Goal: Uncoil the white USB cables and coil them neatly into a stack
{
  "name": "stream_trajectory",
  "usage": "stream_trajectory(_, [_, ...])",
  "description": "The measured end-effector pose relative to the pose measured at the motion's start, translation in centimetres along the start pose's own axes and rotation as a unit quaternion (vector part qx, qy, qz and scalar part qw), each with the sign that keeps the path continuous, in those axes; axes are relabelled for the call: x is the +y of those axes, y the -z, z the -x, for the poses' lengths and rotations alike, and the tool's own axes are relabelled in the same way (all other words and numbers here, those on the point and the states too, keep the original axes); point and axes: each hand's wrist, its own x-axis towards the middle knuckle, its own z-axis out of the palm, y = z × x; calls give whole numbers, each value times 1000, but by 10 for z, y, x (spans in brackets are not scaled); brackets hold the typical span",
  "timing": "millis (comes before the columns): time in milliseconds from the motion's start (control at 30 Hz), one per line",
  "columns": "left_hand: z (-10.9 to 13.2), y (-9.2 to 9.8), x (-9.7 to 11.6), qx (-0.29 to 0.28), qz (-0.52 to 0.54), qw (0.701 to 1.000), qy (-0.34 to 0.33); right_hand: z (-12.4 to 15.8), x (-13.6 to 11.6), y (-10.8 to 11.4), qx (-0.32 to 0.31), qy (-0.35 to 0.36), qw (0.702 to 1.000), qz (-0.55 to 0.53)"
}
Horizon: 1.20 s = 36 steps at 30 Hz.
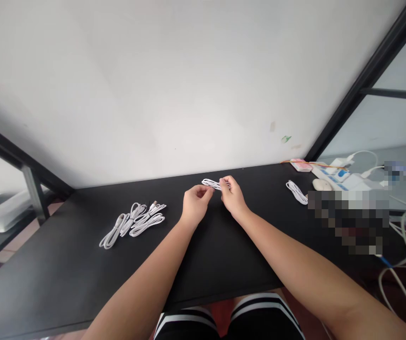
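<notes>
Over the black table, my right hand (233,198) grips a coiled white cable (211,184) by its right end, with the bundle's looped left end sticking out. My left hand (196,204) is closed in a pinch at the lower edge of the same coil; its fingertips hide the exact spot they hold. Off to the left lies a group of several coiled white cables (132,221), a USB plug showing on one. To the right rests another coiled white cable (297,192), separate from my hands.
A white power strip (330,175) with plugged-in adapters runs along the right side. Beside it are a white computer mouse (322,185) and a pink-and-white box (301,165). Loose white cords (403,288) hang at the right edge. A white wall (189,94) rises behind the table (75,283).
</notes>
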Motion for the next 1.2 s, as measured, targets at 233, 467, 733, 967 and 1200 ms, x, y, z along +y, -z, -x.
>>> stream_trajectory(233, [3, -7, -3, 16, 154, 987, 41, 4, -3, -3, -21, -9, 1000, -4])
stream_trajectory(467, [-1, -5, -8, 58, 194, 977, 61, -1, 6, -3, -30, -3, 999, -12])
stream_trajectory(733, [-2, 19, -1, -9, -191, 977, -91, -8, 6, 4, -2, 23, 1000, -4])
stream_trajectory(967, [1, 26, -1, -97, -341, 921, -161, -16, 6, 15, 30, 25, 999, 13])
stream_trajectory(1200, [-11, 29, -14, -146, -421, 878, -174, -15, -2, 23, -46, 33, 997, 61])
